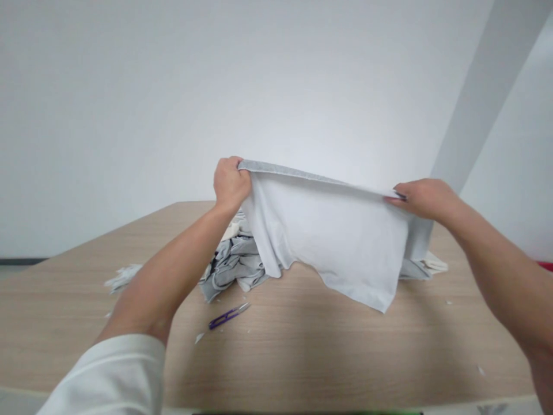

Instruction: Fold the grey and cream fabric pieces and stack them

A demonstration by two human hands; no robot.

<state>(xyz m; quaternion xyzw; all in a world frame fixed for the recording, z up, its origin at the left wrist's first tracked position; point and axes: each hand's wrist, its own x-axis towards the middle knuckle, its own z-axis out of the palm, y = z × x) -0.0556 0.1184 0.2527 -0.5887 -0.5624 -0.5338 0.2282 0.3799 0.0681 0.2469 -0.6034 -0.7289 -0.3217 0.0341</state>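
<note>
A white piece of cloth with a grey edge along its top hangs stretched out above the table. My left hand is closed on its upper left corner. At the other end, my right hand pinches the upper right part. A small dark and reddish thing shows at the right fingertips; its kind cannot be made out. The cloth's lower edge droops unevenly, with folds at the left. Purple thread snips lie on the table below, their tips pointing to the right.
A heap of grey and white cloth pieces lies behind the hanging cloth, partly hidden. More cloth shows at the right. White scraps lie by my left forearm, and small bits dot the wooden table. A pale wall stands behind.
</note>
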